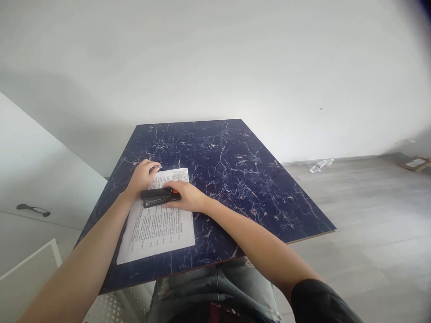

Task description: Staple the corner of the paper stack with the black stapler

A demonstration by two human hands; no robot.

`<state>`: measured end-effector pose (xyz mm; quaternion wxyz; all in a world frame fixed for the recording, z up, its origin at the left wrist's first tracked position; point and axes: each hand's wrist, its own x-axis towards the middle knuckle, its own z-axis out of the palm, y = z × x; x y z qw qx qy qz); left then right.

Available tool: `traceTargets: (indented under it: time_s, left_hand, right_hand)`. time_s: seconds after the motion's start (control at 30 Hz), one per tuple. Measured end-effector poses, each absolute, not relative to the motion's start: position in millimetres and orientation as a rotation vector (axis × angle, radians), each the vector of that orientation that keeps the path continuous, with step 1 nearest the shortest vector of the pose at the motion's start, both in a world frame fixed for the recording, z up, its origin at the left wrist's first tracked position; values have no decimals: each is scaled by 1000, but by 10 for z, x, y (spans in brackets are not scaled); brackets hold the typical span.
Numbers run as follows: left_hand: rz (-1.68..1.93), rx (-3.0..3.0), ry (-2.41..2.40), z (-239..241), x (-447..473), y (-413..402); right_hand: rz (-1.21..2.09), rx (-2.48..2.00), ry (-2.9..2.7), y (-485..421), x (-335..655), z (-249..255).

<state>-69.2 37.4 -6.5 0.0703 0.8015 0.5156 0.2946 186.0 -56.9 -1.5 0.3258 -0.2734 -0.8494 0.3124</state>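
Note:
A black stapler (156, 196) with an orange detail lies across the printed sheet of paper (161, 229). My right hand (188, 196) is closed around the stapler's right end. At the paper's upper left corner, my left hand (141, 176) has its fingers curled together. A small dark and grey bit shows at those fingertips, too small to name. The stapler's left end reaches close to my left wrist. Lines of text fill most of the sheet, with a patterned patch near its top right corner. Both forearms partly cover the table.
The paper rests on a dark blue marbled tabletop (229, 179), whose far edge meets a pale wall (215, 58). A white cabinet front with a dark handle (33, 209) stands left. Clear plastic packaging (321, 165) and a cardboard box (415, 163) lie on the grey floor at right.

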Motion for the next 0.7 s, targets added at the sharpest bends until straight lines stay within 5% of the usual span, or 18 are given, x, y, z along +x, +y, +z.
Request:
traceTargets:
  time_s: [0.7]
  left_hand:
    - [903,2377,1396,43,-347,225]
  right_hand:
    - [683,-908,-2322,-573,1878,-19]
